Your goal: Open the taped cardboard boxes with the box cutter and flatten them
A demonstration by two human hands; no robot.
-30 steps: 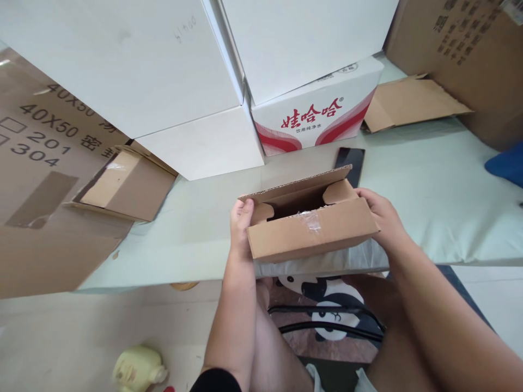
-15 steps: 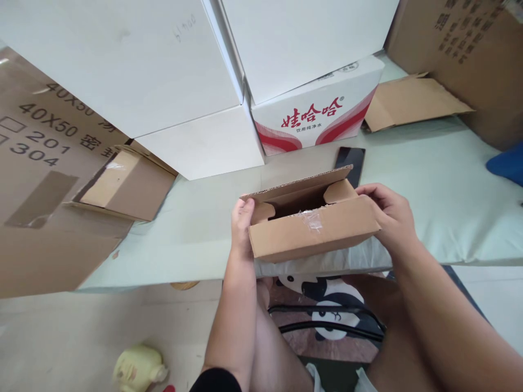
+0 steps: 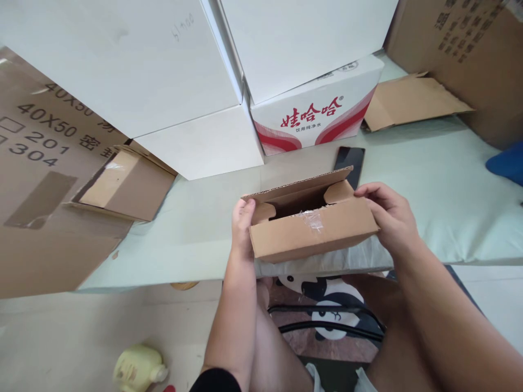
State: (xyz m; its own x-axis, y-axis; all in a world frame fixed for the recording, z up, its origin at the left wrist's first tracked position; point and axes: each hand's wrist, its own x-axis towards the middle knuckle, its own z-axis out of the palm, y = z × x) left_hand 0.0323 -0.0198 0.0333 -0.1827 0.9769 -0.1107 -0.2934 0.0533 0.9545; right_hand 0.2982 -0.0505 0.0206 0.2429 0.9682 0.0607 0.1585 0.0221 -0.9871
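Observation:
A small brown cardboard box (image 3: 314, 231) is held over the front edge of the covered table, its top flap up and its side flaps partly folded in. Torn clear tape sticks to its near side. My left hand (image 3: 243, 223) grips the left end, thumb on the flap's corner. At the right end, my right hand (image 3: 390, 218) has its thumb against the near corner and its fingers by the far corner. The inside is dark, and I cannot make out any contents. Just behind the box lies a black phone (image 3: 350, 162).
White boxes (image 3: 196, 147) and a red-and-white water carton (image 3: 312, 122) line the back. An open cardboard box (image 3: 134, 182) lies left, a flattened-looking one (image 3: 417, 100) right. Large cartons stand at both sides. A blue object (image 3: 506, 166) is far right; a yellow jug (image 3: 139, 367) is on the floor.
My right hand has shifted slightly at the box's right end, its fingers loosening a little from the corner. The box and my left hand stay almost still.

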